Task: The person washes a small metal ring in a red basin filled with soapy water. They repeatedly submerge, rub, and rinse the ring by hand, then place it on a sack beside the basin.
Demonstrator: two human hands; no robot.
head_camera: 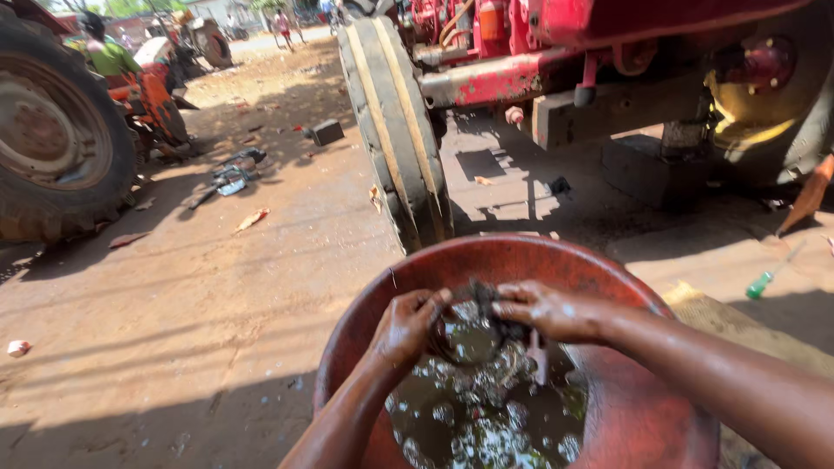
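- Red tractor point(608, 52): fills the upper right, its body raised, with a narrow front tyre point(398, 130) standing upright on the ground just beyond the basin.
- Large rear tyre point(56, 139) of a second machine: at the left edge, in shade; a person in a green top point(109, 54) is crouched behind it.
- Dirt ground point(217, 287): sunlit, littered with scraps; a dark tool point(230, 174) lies well left of the front tyre, and a green-handled screwdriver point(764, 282) lies to the right of the basin.
- Red basin point(539, 256): round, worn, in the lower centre, holding murky brown liquid point(486, 426) with bubbles on its surface.
- Right hand point(552, 311): wet and soiled, above the liquid inside the basin; fingers bent and closed on a dark rag point(495, 313), pressing it against the ring.
- Left hand point(407, 328): likewise wet, at the ring's left side; fingers curled around the ring's edge, gripping it.
- Metal ring point(465, 343): a round, grimy part, held between both hands just above the liquid, near the centre of the basin; its lower edge is close to the surface, and whether it touches cannot be told.
- Small pale piece point(17, 348): on the ground at the far left, well apart from the work.
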